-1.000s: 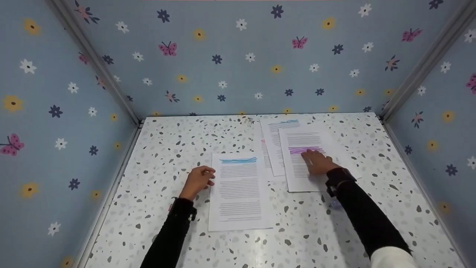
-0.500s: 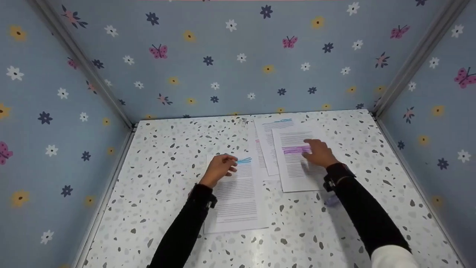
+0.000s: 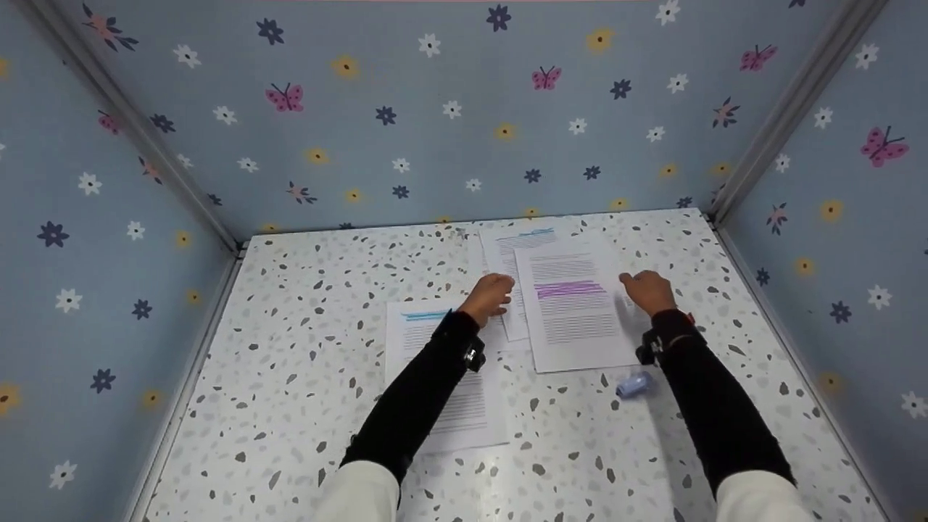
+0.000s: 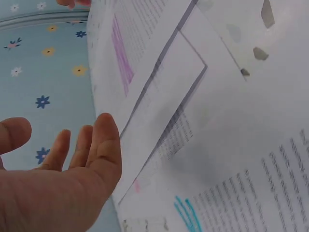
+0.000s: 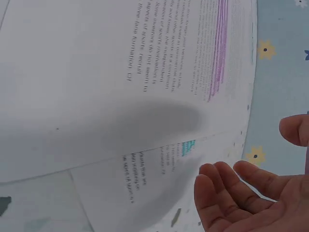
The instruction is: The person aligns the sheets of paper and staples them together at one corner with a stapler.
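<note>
A printed sheet with a purple highlighted band (image 3: 573,348) lies on top of overlapping papers at the back right. My left hand (image 3: 489,299) is over the left side of this stack, its fingers loosely bent with nothing between them; the left wrist view shows the thumb apart from the fingers (image 4: 107,140). By the purple-marked sheet's right edge is my right hand (image 3: 650,291); in the right wrist view its palm faces up, thumb apart, holding nothing. Another printed sheet with blue strokes (image 3: 471,417) lies front left, partly covered by my left forearm.
A small lavender cylinder (image 3: 634,385) lies on the speckled table (image 3: 565,478) in front of the stack. Under the purple-marked sheet shows a paper with a blue-marked top (image 3: 500,250). Flower-patterned panels (image 3: 464,145) enclose the table at the back and sides.
My left hand has moved right, from the front-left sheet's edge across it to the stack. The right hand has slid off the purple band to that sheet's right edge, uncovering the lavender cylinder.
</note>
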A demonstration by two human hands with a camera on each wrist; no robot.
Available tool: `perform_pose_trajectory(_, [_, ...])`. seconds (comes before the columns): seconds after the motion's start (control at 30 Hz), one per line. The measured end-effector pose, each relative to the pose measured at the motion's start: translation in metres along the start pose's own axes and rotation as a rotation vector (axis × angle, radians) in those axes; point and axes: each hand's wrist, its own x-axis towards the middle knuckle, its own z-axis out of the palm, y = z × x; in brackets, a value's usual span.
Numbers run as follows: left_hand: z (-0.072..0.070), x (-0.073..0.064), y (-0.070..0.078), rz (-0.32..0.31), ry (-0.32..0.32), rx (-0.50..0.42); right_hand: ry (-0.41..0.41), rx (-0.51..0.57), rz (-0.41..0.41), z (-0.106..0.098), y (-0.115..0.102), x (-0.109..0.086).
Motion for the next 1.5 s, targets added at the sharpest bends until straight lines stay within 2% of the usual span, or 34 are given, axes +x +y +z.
perform_pose_trajectory(0.1, [0.006, 0.009, -0.011, -0.131, -0.02, -0.109, -0.035, -0.018, 0.025, 0.005, 0.007, 0.003])
perform_pose_trajectory(0.17, [0.007, 0.013, -0.02, -0.206, -0.035, -0.163, -0.057, 0.033, 0.064, 0.008, 0.009, 0.004])
perform_pose_trajectory(0.27, [0.009, 0.02, -0.028, -0.263, -0.053, -0.191, -0.083, 0.11, 0.127, 0.009, 0.01, 0.006])
perform_pose_trajectory(0.33, [0.01, 0.024, -0.03, -0.27, -0.056, -0.214, -0.101, 0.157, 0.179, 0.009, 0.011, 0.008])
perform_pose_trajectory(0.4, [0.012, 0.026, -0.029, -0.271, -0.062, -0.227, -0.11, 0.151, 0.202, 0.009, 0.013, 0.011])
perform_pose_trajectory(0.53, [0.017, 0.027, -0.026, -0.264, -0.071, -0.23, -0.09, 0.137, 0.212, 0.011, 0.018, 0.015])
perform_pose_trajectory(0.63, [0.018, 0.025, -0.025, -0.232, -0.06, -0.195, -0.085, 0.138, 0.206, 0.013, 0.016, 0.015])
perform_pose_trajectory(0.8, [0.021, 0.024, -0.027, -0.182, -0.05, -0.19, -0.159, 0.218, 0.217, 0.017, 0.011, 0.014])
perform_pose_trajectory(0.93, [0.023, 0.024, -0.027, -0.183, -0.071, -0.226, -0.218, 0.302, 0.228, 0.02, 0.003, 0.014])
perform_pose_trajectory(1.1, [0.025, 0.023, -0.028, -0.173, -0.068, -0.257, -0.241, 0.331, 0.229, 0.029, -0.005, 0.012])
perform_pose_trajectory(1.23, [0.024, 0.031, -0.04, -0.102, -0.003, -0.08, -0.284, 0.418, 0.204, 0.037, -0.011, 0.006])
perform_pose_trajectory(1.33, [0.021, 0.047, -0.055, -0.079, 0.035, 0.141, -0.323, 0.476, 0.198, 0.044, -0.011, 0.005])
perform_pose_trajectory(1.37, [0.019, 0.05, -0.058, -0.071, 0.037, 0.19, -0.33, 0.475, 0.193, 0.046, -0.011, 0.005])
perform_pose_trajectory(1.4, [0.016, 0.064, -0.069, -0.065, 0.035, 0.218, -0.33, 0.467, 0.192, 0.047, -0.01, 0.006])
perform_pose_trajectory(1.47, [0.012, 0.081, -0.081, -0.072, 0.035, 0.277, -0.326, 0.441, 0.194, 0.05, -0.007, 0.008])
perform_pose_trajectory(1.5, [0.01, 0.092, -0.09, -0.07, 0.037, 0.269, -0.325, 0.424, 0.189, 0.05, -0.005, 0.009])
